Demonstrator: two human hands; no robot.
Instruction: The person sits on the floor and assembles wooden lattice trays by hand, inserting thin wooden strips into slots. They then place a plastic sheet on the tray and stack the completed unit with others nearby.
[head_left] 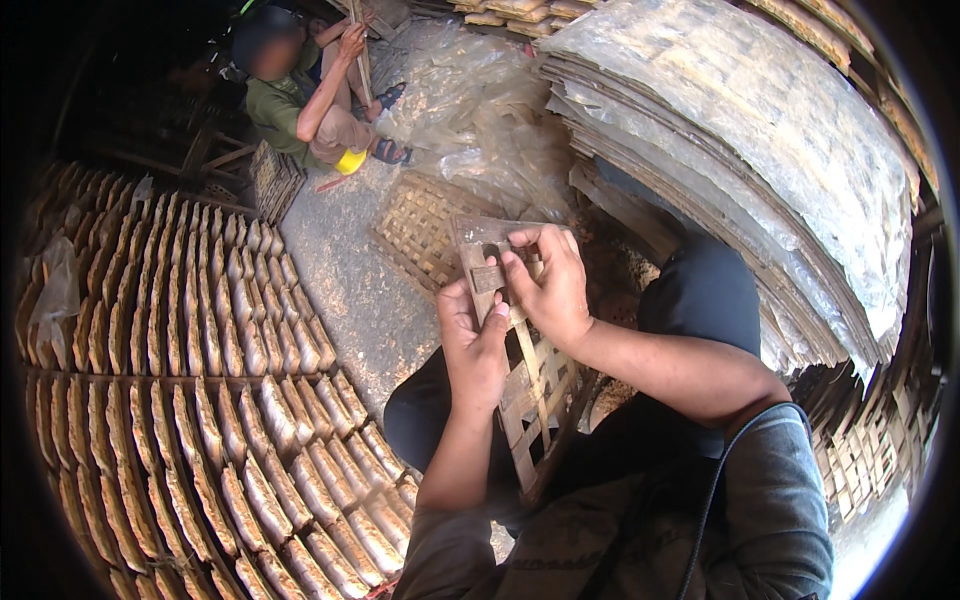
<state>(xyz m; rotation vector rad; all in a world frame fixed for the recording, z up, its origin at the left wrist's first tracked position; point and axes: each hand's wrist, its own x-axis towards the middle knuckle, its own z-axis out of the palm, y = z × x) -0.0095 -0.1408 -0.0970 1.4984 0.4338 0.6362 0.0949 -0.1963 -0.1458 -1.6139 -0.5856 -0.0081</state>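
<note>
A woven bamboo tray (517, 412) with a flat wooden edge stands tilted up between my knees, its far corner pointing away from me. My left hand (474, 340) is closed around the tray's left edge, thumb up against the slats. With bent fingers and thumb, my right hand (548, 285) grips the strips near the far corner. Between the two hands lies a short, pale slat (487, 278) across the edge. Whether a smaller piece sits under my right fingertips is hidden.
Another woven tray (425, 228) lies on the littered floor ahead. Rows of brown-and-white slabs (205, 330) fill the left. Sheet-covered stacked trays (740, 130) rise at the right. Crumpled plastic (480, 105) lies beyond. A co-worker (290, 115) sits at the far left, holding a wooden piece.
</note>
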